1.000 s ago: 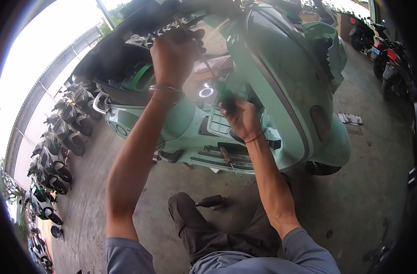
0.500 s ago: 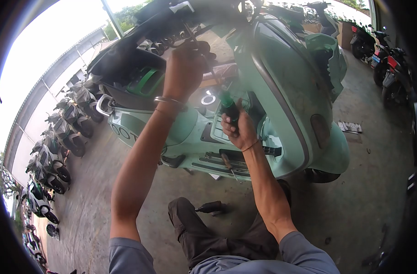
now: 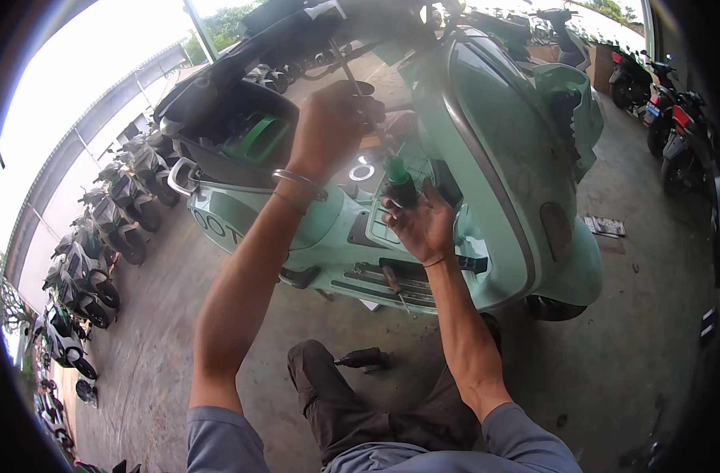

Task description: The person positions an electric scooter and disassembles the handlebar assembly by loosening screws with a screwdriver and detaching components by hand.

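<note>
Against the loosely opened fingers of the right hand (image 3: 425,224), a screwdriver (image 3: 398,172) is rested by its handle, its shaft slanted up and leftward and gripped in the left hand (image 3: 335,128); beyond, a mint-green scooter (image 3: 496,150) is seen.

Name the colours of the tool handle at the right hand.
Handle: green and black, in head view.

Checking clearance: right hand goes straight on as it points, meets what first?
Probably the green-and-black handle, already against the right hand; beyond it, possibly the left hand, though depth is unclear.
</note>
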`<state>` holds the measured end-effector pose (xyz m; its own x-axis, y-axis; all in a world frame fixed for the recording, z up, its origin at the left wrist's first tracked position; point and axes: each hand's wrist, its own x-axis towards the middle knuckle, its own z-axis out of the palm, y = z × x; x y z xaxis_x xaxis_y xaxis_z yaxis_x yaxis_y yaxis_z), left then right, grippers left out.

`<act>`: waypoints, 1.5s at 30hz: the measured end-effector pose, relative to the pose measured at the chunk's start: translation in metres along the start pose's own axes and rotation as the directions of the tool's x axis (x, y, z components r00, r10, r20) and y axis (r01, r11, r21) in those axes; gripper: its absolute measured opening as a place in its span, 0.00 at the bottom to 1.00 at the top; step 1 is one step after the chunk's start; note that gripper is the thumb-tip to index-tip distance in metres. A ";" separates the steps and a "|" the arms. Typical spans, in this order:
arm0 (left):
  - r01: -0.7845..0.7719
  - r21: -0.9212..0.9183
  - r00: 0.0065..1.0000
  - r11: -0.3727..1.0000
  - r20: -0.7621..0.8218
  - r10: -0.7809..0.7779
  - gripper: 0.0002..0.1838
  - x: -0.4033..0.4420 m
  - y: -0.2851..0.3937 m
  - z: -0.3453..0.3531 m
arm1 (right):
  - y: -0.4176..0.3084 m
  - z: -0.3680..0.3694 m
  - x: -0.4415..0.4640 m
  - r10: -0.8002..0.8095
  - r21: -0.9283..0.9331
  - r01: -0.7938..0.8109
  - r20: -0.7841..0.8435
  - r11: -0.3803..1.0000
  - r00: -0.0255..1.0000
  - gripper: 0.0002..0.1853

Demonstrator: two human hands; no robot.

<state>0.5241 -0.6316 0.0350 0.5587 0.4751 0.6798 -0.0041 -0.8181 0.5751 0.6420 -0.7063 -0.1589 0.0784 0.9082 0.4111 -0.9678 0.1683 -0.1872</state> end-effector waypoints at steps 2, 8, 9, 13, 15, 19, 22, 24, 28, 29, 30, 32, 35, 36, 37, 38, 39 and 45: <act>0.038 -0.050 0.999 0.998 0.033 -0.037 0.09 0.001 0.001 0.000 | 0.007 -0.015 -0.003 -0.106 0.028 0.105 0.024 0.994 0.994 0.22; 0.187 0.091 0.982 0.978 -0.039 -0.184 0.10 -0.001 0.015 -0.002 | -0.003 -0.047 0.021 0.100 0.131 -0.179 0.459 0.975 0.883 0.22; 0.204 -0.029 0.979 0.978 -0.014 -0.205 0.11 -0.002 0.016 0.000 | -0.004 -0.043 0.020 0.161 0.148 -0.289 0.558 0.946 0.814 0.23; 0.119 -0.152 0.986 0.981 0.136 -0.098 0.14 -0.001 0.003 -0.003 | 0.012 -0.017 -0.002 -0.101 0.046 0.097 0.108 0.994 0.989 0.21; 0.132 -0.045 0.986 0.990 0.105 -0.127 0.14 0.000 0.004 0.001 | 0.012 -0.018 0.001 -0.148 0.009 0.148 0.105 0.989 0.983 0.20; 0.207 0.253 0.974 0.945 0.036 -0.223 0.15 -0.003 0.018 -0.001 | 0.005 -0.021 0.005 -0.057 -0.123 0.064 0.062 0.990 0.996 0.18; 0.106 -0.038 0.978 0.994 0.184 -0.097 0.16 -0.006 0.007 -0.002 | -0.002 -0.019 0.006 0.028 -0.189 -0.044 -0.087 0.981 0.996 0.22; 0.135 -0.209 0.961 0.969 0.266 -0.077 0.17 -0.009 0.005 -0.003 | -0.005 -0.026 0.013 0.200 0.090 -0.271 0.463 0.958 0.863 0.22; 0.128 -0.109 0.957 0.986 0.275 -0.094 0.15 -0.013 -0.001 0.002 | 0.004 0.010 -0.005 0.053 -0.089 -0.052 0.012 0.995 0.999 0.20; 0.120 -0.031 0.974 0.992 0.199 -0.112 0.14 -0.015 0.002 0.004 | 0.009 0.019 -0.005 -0.121 -0.057 0.115 -0.118 0.992 0.986 0.20; 0.117 0.049 0.985 0.992 0.121 -0.122 0.13 -0.017 0.004 0.006 | 0.012 0.022 -0.006 -0.285 -0.047 0.282 -0.247 0.958 0.926 0.20; 0.103 0.175 0.991 0.979 0.071 -0.117 0.12 -0.019 0.004 0.006 | 0.013 -0.006 -0.001 -0.266 -0.155 0.250 -0.099 0.956 0.959 0.19; 0.099 0.267 0.993 0.958 0.042 -0.114 0.12 -0.015 -0.006 0.006 | 0.009 -0.022 0.010 -0.073 -0.199 0.061 -0.052 0.978 0.996 0.22; 0.107 0.239 0.991 0.965 0.050 -0.122 0.13 -0.013 -0.009 0.004 | 0.009 -0.033 0.013 -0.074 -0.200 0.063 -0.052 0.978 0.996 0.22; -0.020 0.063 0.991 0.998 0.131 0.012 0.13 -0.014 -0.006 0.003 | 0.009 -0.042 0.018 0.024 -0.098 -0.014 0.104 0.995 0.994 0.24; -0.022 0.068 0.991 0.997 0.132 0.013 0.13 -0.014 -0.002 0.000 | 0.009 -0.052 0.024 0.106 -0.006 -0.108 0.267 0.994 0.958 0.25; 0.040 -0.012 0.985 0.999 0.169 -0.037 0.13 -0.014 0.004 -0.004 | 0.006 -0.060 0.029 0.147 0.019 -0.174 0.445 0.985 0.883 0.25; 0.112 0.088 0.993 0.990 0.023 -0.114 0.12 -0.013 0.001 0.000 | 0.022 -0.010 0.005 -0.204 -0.081 0.200 -0.049 0.976 0.978 0.20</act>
<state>0.5169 -0.6390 0.0265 0.5745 0.5579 0.5988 0.1319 -0.7852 0.6050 0.6236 -0.6946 -0.1700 0.2862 0.8722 0.3967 -0.9098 0.3772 -0.1732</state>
